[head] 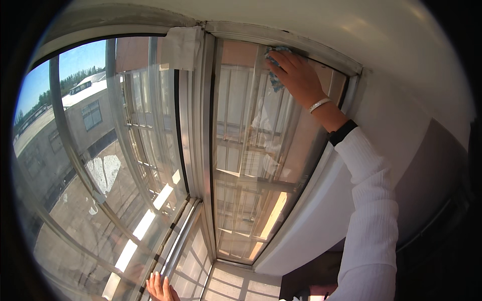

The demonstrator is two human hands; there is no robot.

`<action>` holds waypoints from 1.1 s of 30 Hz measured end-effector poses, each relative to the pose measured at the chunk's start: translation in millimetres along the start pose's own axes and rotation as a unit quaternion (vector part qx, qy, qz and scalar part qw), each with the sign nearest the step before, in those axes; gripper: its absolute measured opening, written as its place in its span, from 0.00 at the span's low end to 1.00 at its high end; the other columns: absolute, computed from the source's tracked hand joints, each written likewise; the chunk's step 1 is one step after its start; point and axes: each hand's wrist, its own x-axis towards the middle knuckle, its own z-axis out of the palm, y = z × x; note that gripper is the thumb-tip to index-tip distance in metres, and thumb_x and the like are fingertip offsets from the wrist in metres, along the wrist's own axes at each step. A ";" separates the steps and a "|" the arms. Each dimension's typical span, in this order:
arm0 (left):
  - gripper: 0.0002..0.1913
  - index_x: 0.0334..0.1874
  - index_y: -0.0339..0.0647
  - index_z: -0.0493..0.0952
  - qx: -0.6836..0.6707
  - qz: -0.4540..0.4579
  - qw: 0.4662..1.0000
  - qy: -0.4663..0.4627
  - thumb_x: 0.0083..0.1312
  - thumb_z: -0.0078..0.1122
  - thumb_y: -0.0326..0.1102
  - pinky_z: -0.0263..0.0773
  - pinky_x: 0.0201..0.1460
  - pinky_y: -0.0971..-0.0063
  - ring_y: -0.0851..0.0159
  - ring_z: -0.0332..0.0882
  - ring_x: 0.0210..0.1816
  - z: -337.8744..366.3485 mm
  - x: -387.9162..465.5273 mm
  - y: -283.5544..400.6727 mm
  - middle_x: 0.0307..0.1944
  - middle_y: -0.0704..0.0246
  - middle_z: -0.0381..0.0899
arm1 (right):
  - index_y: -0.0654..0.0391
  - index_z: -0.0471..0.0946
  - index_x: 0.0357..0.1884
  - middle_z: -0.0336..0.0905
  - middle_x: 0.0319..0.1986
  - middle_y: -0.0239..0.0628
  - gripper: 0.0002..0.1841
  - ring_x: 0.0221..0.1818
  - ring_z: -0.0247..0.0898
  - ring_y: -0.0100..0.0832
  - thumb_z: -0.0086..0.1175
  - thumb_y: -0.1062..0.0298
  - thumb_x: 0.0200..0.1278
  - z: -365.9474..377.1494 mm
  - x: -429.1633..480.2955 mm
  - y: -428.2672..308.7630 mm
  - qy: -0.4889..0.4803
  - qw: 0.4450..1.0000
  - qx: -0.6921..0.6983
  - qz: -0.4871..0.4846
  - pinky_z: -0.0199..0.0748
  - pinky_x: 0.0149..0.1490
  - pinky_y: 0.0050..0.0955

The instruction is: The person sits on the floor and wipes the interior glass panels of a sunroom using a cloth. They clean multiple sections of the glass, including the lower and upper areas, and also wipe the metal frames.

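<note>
My right hand (pixel 295 77) presses a crumpled blue-grey cloth (pixel 276 84) against the upper part of a tall, narrow window pane (pixel 244 113). The arm is stretched up, with a silver bracelet and a dark band at the wrist below a white sleeve. At the bottom, my left hand (pixel 161 286) rests its fingertips on the metal frame rail (pixel 175 248) below the large left window; I see no object in it. Part of that hand is cut off by the picture's edge.
A metal corner post (pixel 196 113) divides the panes. Metal bars (pixel 71 146) stand outside the left window, with a building beyond. White wall (pixel 312 225) borders the right pane. A pale sheet (pixel 182 47) hangs at the upper corner. A sunlit ledge (pixel 226 280) lies below.
</note>
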 end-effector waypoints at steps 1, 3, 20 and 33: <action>0.26 0.68 0.42 0.71 0.008 -0.003 1.000 0.002 0.67 0.59 0.35 0.59 0.73 0.58 0.53 0.57 0.74 -0.3 -3.9 -0.1 0.68 0.54 0.69 | 0.55 0.78 0.54 0.70 0.60 0.30 0.21 0.62 0.66 0.33 0.58 0.73 0.55 -6.4 -9.8 7.4 -0.010 1.000 -0.010 0.008 0.72 0.60 0.33; 0.26 0.68 0.43 0.70 0.013 -0.005 1.000 0.005 0.67 0.59 0.36 0.58 0.73 0.58 0.53 0.57 0.75 0.1 -9.3 0.1 0.69 0.54 0.68 | 0.55 0.78 0.54 0.70 0.59 0.31 0.20 0.61 0.67 0.34 0.57 0.73 0.56 -26.7 -36.5 26.0 -0.037 0.998 -0.030 0.035 0.72 0.60 0.34; 0.27 0.65 0.41 0.71 -0.084 0.039 0.996 -0.003 0.64 0.61 0.40 0.59 0.72 0.55 0.49 0.60 0.72 9.2 6.7 -5.9 0.68 0.53 0.67 | 0.54 0.80 0.41 0.74 0.43 0.37 0.10 0.55 0.66 0.43 0.55 0.67 0.58 -87.9 -212.7 -139.3 -0.455 0.886 -0.080 -0.037 0.63 0.57 0.42; 0.26 0.60 0.41 0.74 -0.097 0.041 0.994 0.007 0.59 0.63 0.39 0.61 0.70 0.52 0.48 0.63 0.70 8.0 19.3 -4.8 0.66 0.54 0.69 | 0.57 0.70 0.61 0.63 0.65 0.41 0.30 0.69 0.57 0.46 0.57 0.82 0.52 -58.1 -77.7 -44.1 -0.031 0.920 0.021 0.390 0.58 0.71 0.46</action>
